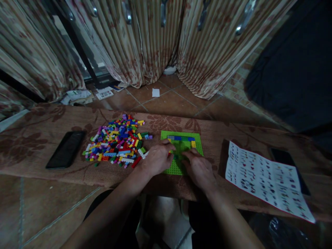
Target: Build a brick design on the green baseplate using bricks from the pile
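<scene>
Two hands (pixel 158 157) (pixel 200 168) over side edges of green baseplate (pixel 177 169), printed sheet (pixel 267 180) well apart.

- 1 long, narrow bench (pixel 114 178), covered in reddish-brown woven cloth (pixel 212 136) with a darker floral pattern, runs across the view.
- Toward its left end, 1 black, flat, rectangular phone (pixel 65 149) lies at a slant.
- To the right of that spreads 1 loose heap of small multicoloured plastic bricks (pixel 116 141), a few strays at its edges.
- Near the middle lies 1 flat, bright green, studded plastic baseplate (pixel 178 171), apart from the heap.
- Toward the right end, 1 white, printed paper sheet (pixel 266 180) lies slanted, partly covering 1 dark, flat, rectangular slab (pixel 282 155).
</scene>
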`<state>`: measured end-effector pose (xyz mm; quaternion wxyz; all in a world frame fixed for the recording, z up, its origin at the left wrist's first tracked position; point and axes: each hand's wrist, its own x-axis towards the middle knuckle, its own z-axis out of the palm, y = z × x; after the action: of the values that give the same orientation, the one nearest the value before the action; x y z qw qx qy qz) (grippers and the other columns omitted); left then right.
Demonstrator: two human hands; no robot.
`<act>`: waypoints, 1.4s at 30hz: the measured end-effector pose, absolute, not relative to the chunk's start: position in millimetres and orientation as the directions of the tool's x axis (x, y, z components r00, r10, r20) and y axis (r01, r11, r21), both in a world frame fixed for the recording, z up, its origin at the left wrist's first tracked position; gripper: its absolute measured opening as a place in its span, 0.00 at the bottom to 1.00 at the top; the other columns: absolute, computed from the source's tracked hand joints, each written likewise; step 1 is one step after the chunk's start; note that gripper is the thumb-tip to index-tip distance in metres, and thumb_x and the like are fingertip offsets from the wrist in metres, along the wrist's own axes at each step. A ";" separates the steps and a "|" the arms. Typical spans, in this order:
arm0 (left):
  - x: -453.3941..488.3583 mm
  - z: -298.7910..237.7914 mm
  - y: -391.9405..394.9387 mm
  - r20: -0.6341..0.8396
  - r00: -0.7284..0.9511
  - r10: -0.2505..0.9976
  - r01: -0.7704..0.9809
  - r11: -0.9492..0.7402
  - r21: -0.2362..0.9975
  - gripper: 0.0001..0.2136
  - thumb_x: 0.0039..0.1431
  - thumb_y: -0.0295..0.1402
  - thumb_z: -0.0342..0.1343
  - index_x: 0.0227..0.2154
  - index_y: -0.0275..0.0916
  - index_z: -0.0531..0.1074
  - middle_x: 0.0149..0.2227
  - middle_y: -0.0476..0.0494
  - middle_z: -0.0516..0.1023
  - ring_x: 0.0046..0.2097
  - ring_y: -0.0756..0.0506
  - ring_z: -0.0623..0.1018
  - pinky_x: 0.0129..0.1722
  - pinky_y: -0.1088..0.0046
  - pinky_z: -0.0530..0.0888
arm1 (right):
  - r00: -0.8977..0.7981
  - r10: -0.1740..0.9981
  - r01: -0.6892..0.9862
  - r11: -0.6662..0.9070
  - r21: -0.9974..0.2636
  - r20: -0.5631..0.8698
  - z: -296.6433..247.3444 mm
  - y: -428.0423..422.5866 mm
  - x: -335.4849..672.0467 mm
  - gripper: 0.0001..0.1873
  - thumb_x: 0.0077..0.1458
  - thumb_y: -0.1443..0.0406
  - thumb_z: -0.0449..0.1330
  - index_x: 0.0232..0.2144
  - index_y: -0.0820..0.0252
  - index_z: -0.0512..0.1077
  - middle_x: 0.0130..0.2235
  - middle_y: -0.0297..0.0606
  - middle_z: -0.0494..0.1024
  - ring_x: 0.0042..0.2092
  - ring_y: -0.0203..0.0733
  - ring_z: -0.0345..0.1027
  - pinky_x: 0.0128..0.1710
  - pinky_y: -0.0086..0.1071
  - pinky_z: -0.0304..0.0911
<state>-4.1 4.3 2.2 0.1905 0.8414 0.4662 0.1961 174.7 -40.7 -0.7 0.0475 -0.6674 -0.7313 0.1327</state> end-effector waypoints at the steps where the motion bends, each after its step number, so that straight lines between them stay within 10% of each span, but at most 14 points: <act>1: -2.9 2.0 3.9 0.148 0.504 0.851 0.702 -0.504 0.503 0.09 0.57 0.26 0.55 0.38 0.41 0.76 0.42 0.45 0.76 0.41 0.46 0.77 0.46 0.69 0.75 | -0.121 0.987 0.959 0.090 -0.268 -0.102 -0.2 -40.6 174.6 0.14 0.61 0.66 0.55 0.49 0.54 0.72 0.47 0.39 0.74 0.45 0.42 0.71 0.40 0.30 0.61; 13: 14.2 -5.8 -0.4 0.059 0.578 0.814 0.764 -0.566 0.309 0.06 0.59 0.27 0.53 0.32 0.38 0.75 0.36 0.41 0.76 0.39 0.42 0.77 0.42 0.65 0.75 | -0.168 0.984 0.943 0.143 -0.299 -0.059 -11.0 -32.8 176.1 0.12 0.61 0.67 0.55 0.38 0.53 0.78 0.42 0.37 0.78 0.44 0.41 0.70 0.41 0.30 0.61; 42: 25.5 -1.3 0.6 -0.126 0.540 0.832 0.819 -0.485 0.306 0.10 0.58 0.23 0.50 0.34 0.36 0.77 0.39 0.42 0.78 0.42 0.45 0.77 0.47 0.69 0.75 | -0.265 0.964 0.911 0.252 -0.327 0.006 -21.7 -28.8 179.0 0.11 0.60 0.69 0.56 0.31 0.58 0.78 0.34 0.38 0.75 0.38 0.41 0.69 0.36 0.31 0.60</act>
<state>25.5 0.6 -1.3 0.1669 0.8615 0.4791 0.0197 179.0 -28.8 -21.7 0.1029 -0.5974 -0.7846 0.1301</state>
